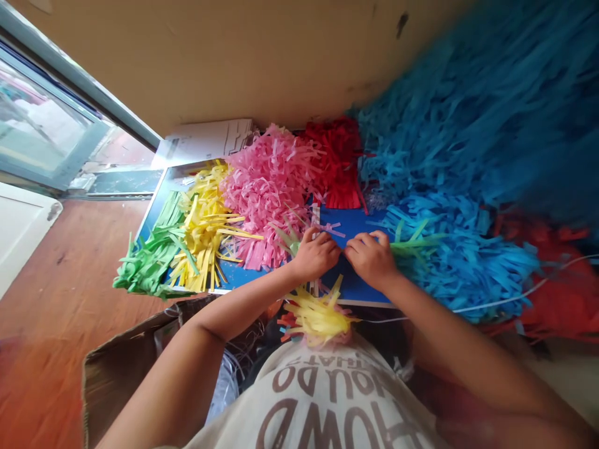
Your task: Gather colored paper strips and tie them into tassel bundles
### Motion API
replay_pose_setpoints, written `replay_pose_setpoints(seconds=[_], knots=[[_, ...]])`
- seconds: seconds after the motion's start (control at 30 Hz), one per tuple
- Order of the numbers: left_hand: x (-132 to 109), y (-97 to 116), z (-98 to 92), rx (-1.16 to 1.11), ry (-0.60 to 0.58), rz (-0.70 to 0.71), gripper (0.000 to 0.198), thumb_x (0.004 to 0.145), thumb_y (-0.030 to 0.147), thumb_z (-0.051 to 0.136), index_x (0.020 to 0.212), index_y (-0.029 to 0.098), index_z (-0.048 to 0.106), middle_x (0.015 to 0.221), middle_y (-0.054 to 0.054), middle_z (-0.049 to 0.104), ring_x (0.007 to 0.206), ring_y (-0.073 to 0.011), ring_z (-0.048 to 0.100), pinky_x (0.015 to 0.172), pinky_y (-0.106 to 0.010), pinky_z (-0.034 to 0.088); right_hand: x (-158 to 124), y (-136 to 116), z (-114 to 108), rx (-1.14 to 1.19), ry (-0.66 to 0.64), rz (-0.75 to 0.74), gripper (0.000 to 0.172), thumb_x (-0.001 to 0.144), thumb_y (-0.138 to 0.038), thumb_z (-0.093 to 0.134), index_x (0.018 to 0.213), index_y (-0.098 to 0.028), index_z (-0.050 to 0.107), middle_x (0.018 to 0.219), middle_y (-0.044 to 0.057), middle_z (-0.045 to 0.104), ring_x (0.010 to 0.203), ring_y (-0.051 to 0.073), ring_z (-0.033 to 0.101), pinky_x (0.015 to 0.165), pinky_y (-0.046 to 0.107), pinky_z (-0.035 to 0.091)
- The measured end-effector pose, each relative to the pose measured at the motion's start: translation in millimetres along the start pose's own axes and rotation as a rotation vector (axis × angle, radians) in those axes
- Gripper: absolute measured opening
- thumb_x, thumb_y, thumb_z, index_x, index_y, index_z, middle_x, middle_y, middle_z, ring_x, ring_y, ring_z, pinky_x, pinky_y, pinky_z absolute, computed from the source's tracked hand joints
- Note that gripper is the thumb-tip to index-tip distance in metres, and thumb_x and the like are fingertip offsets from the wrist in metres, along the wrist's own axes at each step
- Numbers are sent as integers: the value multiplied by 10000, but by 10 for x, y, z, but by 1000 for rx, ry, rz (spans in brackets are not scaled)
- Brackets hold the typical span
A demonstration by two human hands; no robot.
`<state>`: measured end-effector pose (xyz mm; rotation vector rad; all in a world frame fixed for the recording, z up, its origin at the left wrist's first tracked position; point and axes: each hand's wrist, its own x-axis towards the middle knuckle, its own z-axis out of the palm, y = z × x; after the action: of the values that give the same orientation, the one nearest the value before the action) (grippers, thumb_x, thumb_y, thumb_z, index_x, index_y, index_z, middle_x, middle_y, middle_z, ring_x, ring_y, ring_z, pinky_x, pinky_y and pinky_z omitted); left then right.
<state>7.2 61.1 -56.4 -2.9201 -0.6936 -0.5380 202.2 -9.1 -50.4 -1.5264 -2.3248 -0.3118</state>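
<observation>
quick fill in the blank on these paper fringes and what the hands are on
1. The left hand and right hand rest on a ____ board.
2. Between the green fringe pile and the pink fringe pile lies a ____ one.
3. The paper strip poking out past the right hand is ____.
Missing words: blue, yellow, green.

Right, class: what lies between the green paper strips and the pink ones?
In the head view, yellow paper strips lie between the green paper strips and the pink paper strips, touching both.
</observation>
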Motion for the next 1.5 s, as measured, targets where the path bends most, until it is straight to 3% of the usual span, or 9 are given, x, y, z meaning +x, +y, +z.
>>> replay_pose_setpoints(seconds=[0.27,0.5,0.7,0.93,1.03,1.1,1.2,1.37,1.5], knots=[[-218,-102,0,22,24,-4,213,998,237,520,868,211,686,876,-10,728,929,-184,583,932,-404,288,-333,291,-13,54,149,-13,151,926,-164,641,853,-255,736,866,-29,754,901,172,572,881,378,286],[-219,-183,-45,-222,-151,-204,218,983,338,551,896,228,718,962,-34,718,942,-219,564,886,-410,325,-434,499,103,373,49,185,200,889,-323,700,719,-220,715,793,26,708,832,193,590,770,329,395],[-197,-216,-45,-344,-244,-360,224,953,375,578,920,212,729,996,-70,691,976,-241,548,882,-412,347,-427,480,95,431,-12,282,188,903,-307,654,749,-226,724,831,32,709,847,201,592,784,336,405],[-90,-122,-109,-272,-273,-428,100,860,285,654,843,210,719,937,-64,674,996,-260,538,915,-447,336,-225,447,40,337,-301,494,150,791,-261,703,651,-225,663,824,16,705,857,216,571,719,336,319],[-74,-77,-83,-218,-222,-275,168,910,244,615,1015,288,739,1015,-45,686,1068,-267,533,1002,-491,285,-129,475,-3,298,-465,530,144,790,-281,705,659,-233,669,859,9,715,894,232,573,703,340,263],[-85,-58,-47,-183,-166,-103,241,970,257,561,1110,365,725,1024,-21,692,1091,-259,532,1051,-508,242,-87,465,-56,263,-515,522,138,798,-276,702,669,-235,676,859,10,717,894,235,571,705,345,243],[-98,-44,-4,-113,-97,35,234,1001,303,527,1053,346,751,976,-12,697,1076,-245,540,1084,-500,233,-59,367,-137,179,-398,408,15,812,-252,713,800,-245,719,923,23,729,925,238,565,755,366,254],[-51,-18,46,-108,-78,58,223,983,295,546,955,268,765,1072,-35,712,1062,-239,555,1071,-501,284,-50,147,-52,153,-129,0,155,947,-195,578,884,-213,718,933,27,737,880,179,569,872,378,276],[46,-8,146,-107,-108,71,254,990,242,505,932,200,749,943,-65,721,901,-204,599,984,-478,367,-9,115,112,177,-116,-5,246,963,-167,522,788,-184,695,843,35,734,777,155,578,887,366,303]])
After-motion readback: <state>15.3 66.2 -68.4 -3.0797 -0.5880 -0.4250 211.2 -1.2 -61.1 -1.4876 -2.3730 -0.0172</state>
